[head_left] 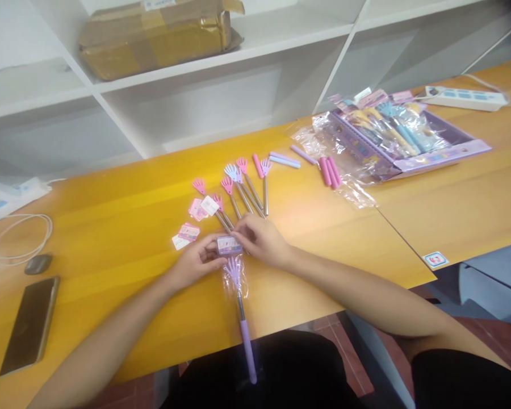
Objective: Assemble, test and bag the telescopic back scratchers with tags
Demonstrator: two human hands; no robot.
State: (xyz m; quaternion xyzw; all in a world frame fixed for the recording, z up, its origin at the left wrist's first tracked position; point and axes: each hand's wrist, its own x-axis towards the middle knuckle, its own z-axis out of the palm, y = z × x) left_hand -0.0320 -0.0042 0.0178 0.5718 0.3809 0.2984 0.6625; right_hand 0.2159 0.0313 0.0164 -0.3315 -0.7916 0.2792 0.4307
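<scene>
A purple back scratcher (247,346) in a clear plastic sleeve hangs over the table's front edge, its hand-shaped head up and its handle toward my lap. At the top of the sleeve is a printed header card (229,245). My left hand (199,259) grips the card's left side between thumb and fingers. My right hand (260,238) is closed at the card's upper right corner, its fingertips pinched there. Just beyond lie several loose back scratchers with metal rods, among them a pink one (226,184) and a blue one (231,172). Small printed cards (189,232) lie left of them.
Loose pink grips (331,172) and purple and blue tubes (284,159) lie farther back. At right, a purple display box (443,162) holds several bagged back scratchers. A phone (29,325), mouse (38,264) and cable sit left. A power strip (466,97) stands back right; shelving (225,57) rises behind.
</scene>
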